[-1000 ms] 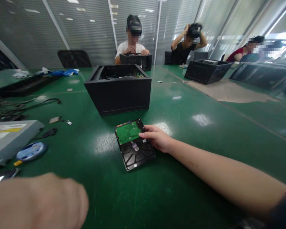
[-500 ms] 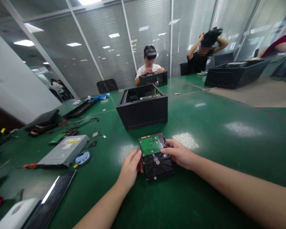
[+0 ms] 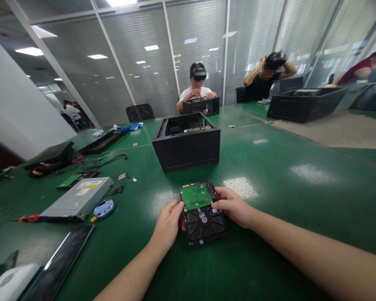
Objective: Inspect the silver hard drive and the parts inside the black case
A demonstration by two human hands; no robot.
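Between my two hands is a hard drive, its green circuit board facing up and its black casing toward me. My left hand grips the left edge, thumb on the side and fingers partly hidden beneath. On the right edge, my right hand is closed with the thumb over the top by the board. The drive is held over the green table; whether it touches the surface I cannot tell. Just beyond it stands a black computer case, open at the top.
To the left lie a grey optical drive, a blue round object, a black phone-like slab, a white box and loose cables. A person works at another case across the table. Another person has both hands raised to headgear.
The view has shifted slightly, and the drive with both my hands appears a little lower and to the left. My grip looks the same. The person at back right has lowered their head.
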